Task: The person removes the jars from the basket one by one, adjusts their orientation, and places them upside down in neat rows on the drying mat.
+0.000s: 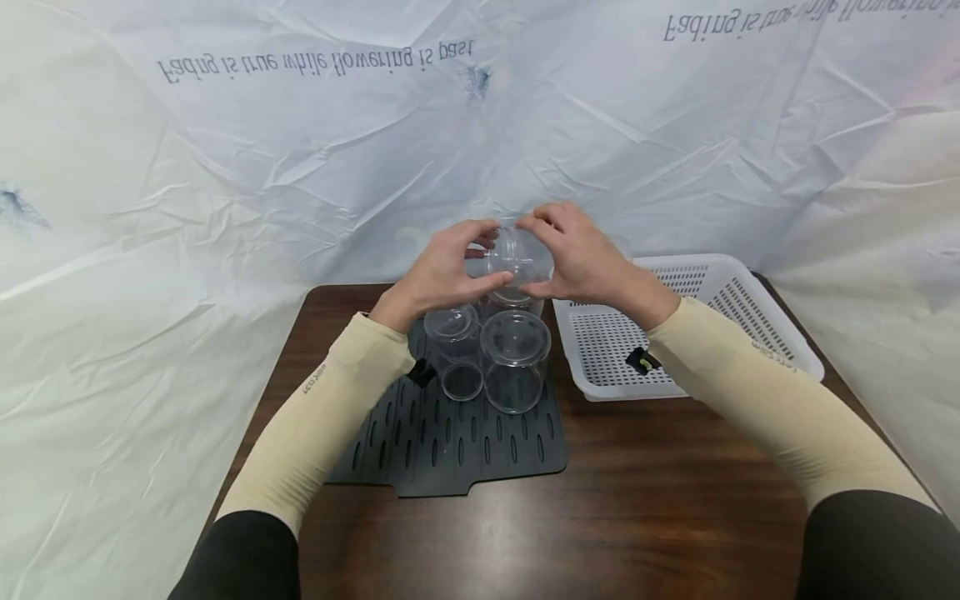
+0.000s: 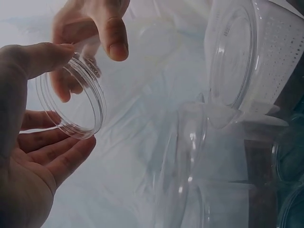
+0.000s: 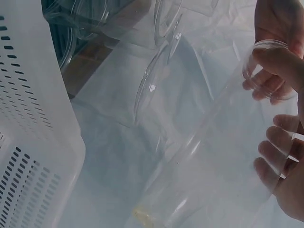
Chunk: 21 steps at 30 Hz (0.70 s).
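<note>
Both hands are raised over the back of the dark mat (image 1: 450, 454), holding a clear jar (image 1: 521, 254) between them. In the left wrist view, my left hand (image 2: 40, 156) has its thumb above and fingers below the jar's ringed round end (image 2: 97, 111); whether that ring is a lid or the mouth cannot be told. Across from it, my right hand (image 1: 581, 254) curls round the transparent body, with its fingers (image 3: 273, 147) spread along the side in the right wrist view. Just below stand several other clear jars, including a wide one (image 1: 516, 367) and a narrower one (image 1: 452, 354).
A white perforated basket (image 1: 581, 367) stands right of the mat on the brown wooden table (image 1: 637, 500). The slotted mat lies under the jars. A white printed sheet (image 1: 337, 167) hangs close behind the table and along its sides.
</note>
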Available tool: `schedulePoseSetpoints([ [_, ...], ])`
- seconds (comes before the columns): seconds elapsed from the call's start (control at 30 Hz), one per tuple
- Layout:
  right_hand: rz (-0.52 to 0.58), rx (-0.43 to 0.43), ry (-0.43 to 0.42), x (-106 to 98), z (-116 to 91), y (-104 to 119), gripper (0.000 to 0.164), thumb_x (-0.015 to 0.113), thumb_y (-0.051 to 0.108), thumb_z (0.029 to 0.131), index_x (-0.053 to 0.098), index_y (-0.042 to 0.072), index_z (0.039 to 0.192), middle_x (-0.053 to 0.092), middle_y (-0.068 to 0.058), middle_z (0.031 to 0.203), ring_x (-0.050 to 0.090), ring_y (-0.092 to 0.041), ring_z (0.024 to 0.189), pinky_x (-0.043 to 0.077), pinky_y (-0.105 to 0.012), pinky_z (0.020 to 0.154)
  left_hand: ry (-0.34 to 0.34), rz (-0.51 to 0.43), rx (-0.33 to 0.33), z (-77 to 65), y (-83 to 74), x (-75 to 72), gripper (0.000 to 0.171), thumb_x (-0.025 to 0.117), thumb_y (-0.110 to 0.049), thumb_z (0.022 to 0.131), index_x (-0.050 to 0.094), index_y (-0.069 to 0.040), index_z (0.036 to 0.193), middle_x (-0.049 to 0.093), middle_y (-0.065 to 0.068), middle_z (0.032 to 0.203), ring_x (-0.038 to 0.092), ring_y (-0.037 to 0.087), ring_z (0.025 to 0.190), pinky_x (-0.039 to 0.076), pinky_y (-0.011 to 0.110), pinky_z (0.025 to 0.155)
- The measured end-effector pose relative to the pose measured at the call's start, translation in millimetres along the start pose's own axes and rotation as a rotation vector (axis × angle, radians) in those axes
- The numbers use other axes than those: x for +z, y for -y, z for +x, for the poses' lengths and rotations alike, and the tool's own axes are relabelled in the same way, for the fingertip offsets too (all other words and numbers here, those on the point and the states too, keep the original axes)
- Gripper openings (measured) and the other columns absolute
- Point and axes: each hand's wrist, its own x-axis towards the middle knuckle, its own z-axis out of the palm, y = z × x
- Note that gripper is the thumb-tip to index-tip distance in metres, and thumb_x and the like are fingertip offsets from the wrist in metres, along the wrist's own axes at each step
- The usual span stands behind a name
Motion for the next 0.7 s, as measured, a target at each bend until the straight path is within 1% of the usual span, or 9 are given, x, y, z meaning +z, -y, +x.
schedulePoseSetpoints([
  [0.1,0.007,0.02,0.01,-2,0,0,0.091,0.089,0.041,0.066,0.05,-0.001,0.135,0.051,-0.022,0.123,0.048,-0.038,0.111,0.043,-0.052,0.093,-0.004,0.008,0.005,-1.1,0.1,-1.6,0.068,0.075,-0.029,0.086,0.046,0.0,0.141,0.056,0.017,0.129,0.06,0.027,0.112,0.053,0.034,0.096],
  [0.23,0.054,0.058,0.009,-9,1,-2,0.098,0.088,0.047,0.065,0.047,-0.001,0.139,0.048,-0.023,0.13,0.046,-0.038,0.119,0.043,-0.051,0.098,-0.017,0.016,0.01,-2.9,2.6,-3.5,0.069,0.075,-0.029,0.086,0.046,0.001,0.141,0.056,0.017,0.128,0.06,0.029,0.113,0.052,0.035,0.097],
  [0.3,0.088,0.098,0.014,-14,1,-4,0.101,0.088,0.049,0.066,0.043,0.001,0.143,0.046,-0.022,0.136,0.045,-0.038,0.125,0.042,-0.052,0.104,-0.026,0.006,0.017,-3.3,4.0,-4.5,0.069,0.076,-0.027,0.085,0.046,0.002,0.14,0.057,0.017,0.127,0.06,0.031,0.113,0.052,0.034,0.097],
  [0.37,0.127,0.139,0.014,-20,2,-8,0.105,0.088,0.048,0.066,0.038,0.003,0.147,0.044,-0.021,0.141,0.043,-0.037,0.13,0.038,-0.053,0.108,-0.033,0.002,0.015,-4.0,5.3,-5.3,0.069,0.077,-0.026,0.085,0.047,0.002,0.14,0.057,0.016,0.126,0.06,0.028,0.113,0.052,0.032,0.097],
  [0.47,0.183,0.194,-0.014,-29,2,-15,0.105,0.088,0.043,0.068,0.034,0.005,0.15,0.043,-0.019,0.145,0.041,-0.035,0.134,0.035,-0.052,0.112,-0.04,-0.013,0.004,-4.8,6.2,-6.3,0.069,0.077,-0.027,0.084,0.047,0.001,0.139,0.057,0.016,0.126,0.06,0.027,0.113,0.051,0.03,0.098],
  [0.57,0.245,0.208,-0.078,-37,2,-24,0.1,0.089,0.032,0.069,0.036,0.004,0.148,0.045,-0.018,0.145,0.043,-0.033,0.133,0.036,-0.048,0.112,-0.043,-0.011,-0.015,-5.5,7.0,-7.0,0.069,0.077,-0.029,0.084,0.047,-0.001,0.14,0.057,0.013,0.126,0.059,0.025,0.113,0.051,0.028,0.098],
  [0.63,0.325,0.241,-0.117,-42,0,-30,0.096,0.089,0.022,0.07,0.037,0.004,0.148,0.044,-0.016,0.146,0.044,-0.031,0.133,0.037,-0.044,0.112,-0.043,-0.011,-0.02,-5.9,7.2,-7.1,0.069,0.077,-0.029,0.084,0.047,-0.002,0.14,0.057,0.013,0.126,0.059,0.026,0.114,0.051,0.028,0.098],
  [0.7,0.431,0.286,-0.159,-46,-4,-38,0.094,0.088,0.012,0.07,0.037,0.004,0.148,0.043,-0.014,0.147,0.044,-0.029,0.134,0.038,-0.042,0.112,-0.041,-0.002,-0.02,-6.3,7.7,-6.8,0.069,0.076,-0.029,0.085,0.046,-0.002,0.141,0.057,0.012,0.127,0.059,0.024,0.113,0.05,0.027,0.098],
])
